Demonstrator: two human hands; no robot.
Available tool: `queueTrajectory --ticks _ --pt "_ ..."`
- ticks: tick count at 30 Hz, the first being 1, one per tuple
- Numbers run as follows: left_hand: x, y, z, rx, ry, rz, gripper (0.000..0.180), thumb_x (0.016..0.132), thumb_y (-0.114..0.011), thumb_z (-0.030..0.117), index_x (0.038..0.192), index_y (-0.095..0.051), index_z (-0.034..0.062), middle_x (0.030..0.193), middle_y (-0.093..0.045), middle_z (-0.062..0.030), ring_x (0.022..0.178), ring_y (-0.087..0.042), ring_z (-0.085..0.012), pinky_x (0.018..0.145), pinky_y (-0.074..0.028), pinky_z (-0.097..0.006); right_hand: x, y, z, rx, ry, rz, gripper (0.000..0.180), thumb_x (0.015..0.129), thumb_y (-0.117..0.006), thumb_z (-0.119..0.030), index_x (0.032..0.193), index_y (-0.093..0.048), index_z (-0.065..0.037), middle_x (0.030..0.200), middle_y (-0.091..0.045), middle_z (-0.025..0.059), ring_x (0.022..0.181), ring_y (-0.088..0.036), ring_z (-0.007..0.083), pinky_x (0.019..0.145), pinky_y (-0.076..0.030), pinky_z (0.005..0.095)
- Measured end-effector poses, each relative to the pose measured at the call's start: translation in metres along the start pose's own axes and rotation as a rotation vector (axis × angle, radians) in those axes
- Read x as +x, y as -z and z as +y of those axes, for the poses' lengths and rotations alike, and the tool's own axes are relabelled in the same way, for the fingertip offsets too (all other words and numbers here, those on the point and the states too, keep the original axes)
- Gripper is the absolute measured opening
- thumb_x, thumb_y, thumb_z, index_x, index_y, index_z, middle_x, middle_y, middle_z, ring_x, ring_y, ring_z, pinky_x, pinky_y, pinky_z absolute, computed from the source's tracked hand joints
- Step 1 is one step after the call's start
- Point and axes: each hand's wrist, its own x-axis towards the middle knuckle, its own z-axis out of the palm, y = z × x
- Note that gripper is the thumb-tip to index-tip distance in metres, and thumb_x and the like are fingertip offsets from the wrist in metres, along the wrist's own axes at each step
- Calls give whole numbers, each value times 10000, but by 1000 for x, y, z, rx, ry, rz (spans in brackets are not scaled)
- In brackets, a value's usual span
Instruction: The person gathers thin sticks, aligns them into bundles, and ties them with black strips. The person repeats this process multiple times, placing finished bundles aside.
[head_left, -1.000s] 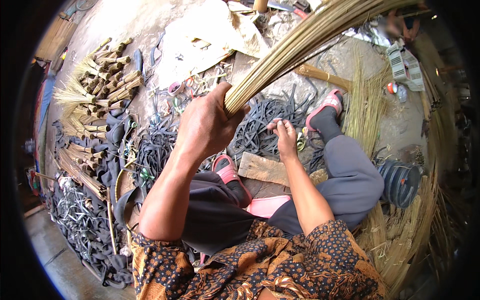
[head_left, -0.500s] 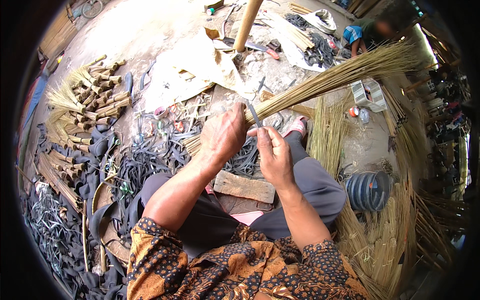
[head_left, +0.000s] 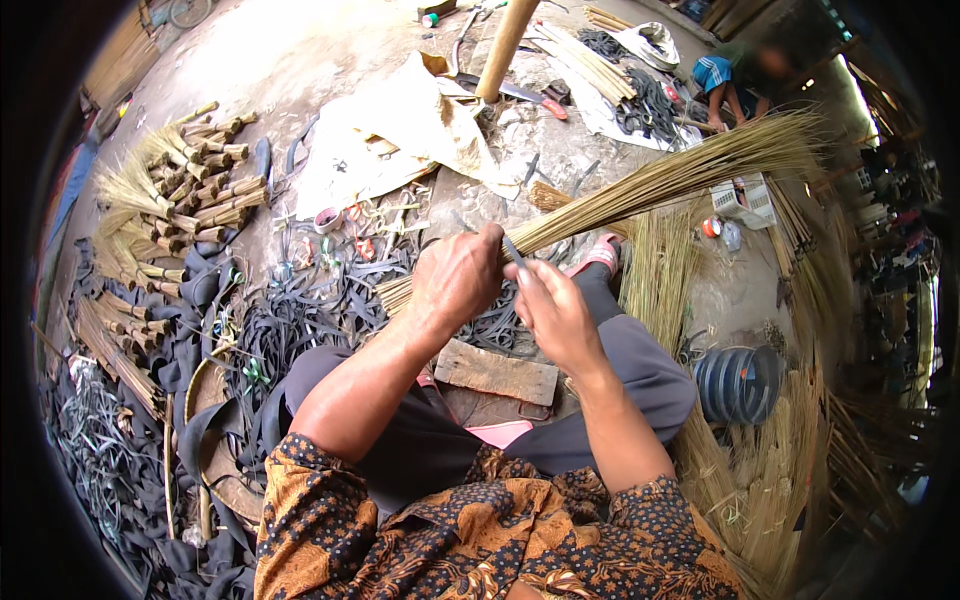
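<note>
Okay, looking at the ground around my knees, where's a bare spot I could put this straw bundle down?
Bare concrete floor lies beyond the crumpled cream sheet, far ahead to the left. A smaller gap sits right of the pink sandal, bordered by loose straw stalks. Crowded: black rubber strips ahead-left, stacked tied straw bundles beyond them.

I wear a short-sleeved batik shirt [head_left: 480,530], brown and orange with dark patches and a dense pattern of pale dots and leaf shapes, its sleeves ending above my elbows so both forearms are bare. Below the shirt I have on plain dark grey trousers [head_left: 640,375]. My left hand [head_left: 455,280] and right hand [head_left: 555,315] are bare, without gloves, rings or a watch.
</note>
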Motion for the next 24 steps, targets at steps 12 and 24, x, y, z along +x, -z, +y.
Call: queueTrajectory --ticks 12,24 --pt "-22 11 27 -852 -115 -1080 258 878 -856 266 964 -754 45 707 -638 16 617 -577 -85 546 -466 -270 -5 65 42 -761 602 -80 88 937 -660 -87 1015 -661 -46 905 -689 113 776 -683 307 724 -544 418" --pt "-12 -36 14 -161 -45 -234 303 922 -711 324 941 -670 25 831 -706 -252 814 -704 -454 721 -559 -527 -16 41 -52 -851 -105 34 277 1011 -606 -266 1126 -737 -51 1005 -736 272 942 -726 431 852 -568 489"
